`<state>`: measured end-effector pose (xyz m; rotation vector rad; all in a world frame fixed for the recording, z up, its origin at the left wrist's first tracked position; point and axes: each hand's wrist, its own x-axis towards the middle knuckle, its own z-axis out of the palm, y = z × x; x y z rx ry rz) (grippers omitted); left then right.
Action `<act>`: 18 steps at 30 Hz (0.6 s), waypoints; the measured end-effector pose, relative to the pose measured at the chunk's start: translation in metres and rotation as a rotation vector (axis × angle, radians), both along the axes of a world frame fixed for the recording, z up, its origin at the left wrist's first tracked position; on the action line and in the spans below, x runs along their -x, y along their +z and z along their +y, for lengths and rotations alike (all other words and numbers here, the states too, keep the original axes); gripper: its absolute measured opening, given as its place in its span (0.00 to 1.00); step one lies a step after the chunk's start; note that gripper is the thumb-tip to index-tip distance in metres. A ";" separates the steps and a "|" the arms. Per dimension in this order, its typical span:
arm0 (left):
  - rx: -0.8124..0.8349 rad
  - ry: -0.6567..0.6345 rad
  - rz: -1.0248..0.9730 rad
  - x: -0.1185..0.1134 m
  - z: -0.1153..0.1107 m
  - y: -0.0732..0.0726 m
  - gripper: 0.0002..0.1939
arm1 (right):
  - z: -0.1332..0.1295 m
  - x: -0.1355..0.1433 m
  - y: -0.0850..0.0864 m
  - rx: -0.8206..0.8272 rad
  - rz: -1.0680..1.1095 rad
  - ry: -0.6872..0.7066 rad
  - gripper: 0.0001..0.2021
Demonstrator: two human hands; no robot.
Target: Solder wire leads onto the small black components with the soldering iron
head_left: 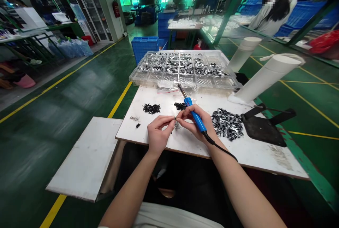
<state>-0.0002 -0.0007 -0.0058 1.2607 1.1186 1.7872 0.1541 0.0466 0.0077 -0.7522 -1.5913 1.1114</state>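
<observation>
One tiny part pinched by left hand, right hand; soldering iron across right; likely fitting, next needing steadiness

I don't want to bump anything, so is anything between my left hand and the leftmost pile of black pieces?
Nothing visible; only white tabletop lies between your left hand and that black pile. A lone black piece sits left of the hand, outside that path.

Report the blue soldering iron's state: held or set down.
The blue soldering iron is held: it lies across the right hand, pointing toward the clear compartment tray. Whether it is switched on, I cannot tell.
</observation>
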 end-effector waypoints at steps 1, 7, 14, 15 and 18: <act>0.003 -0.002 0.002 0.000 0.000 0.000 0.06 | 0.000 0.000 0.000 -0.013 -0.015 -0.006 0.18; 0.019 -0.013 0.012 0.001 0.000 0.001 0.05 | 0.000 -0.001 0.001 -0.039 -0.070 -0.025 0.17; 0.015 -0.014 0.012 0.001 0.000 0.000 0.06 | 0.000 0.001 0.002 0.076 0.019 0.025 0.19; 0.016 -0.013 0.011 0.001 0.000 0.000 0.06 | 0.000 0.001 0.003 0.091 0.024 0.025 0.20; 0.014 -0.010 0.008 0.000 -0.001 0.000 0.06 | -0.001 0.001 0.005 0.113 0.030 0.020 0.21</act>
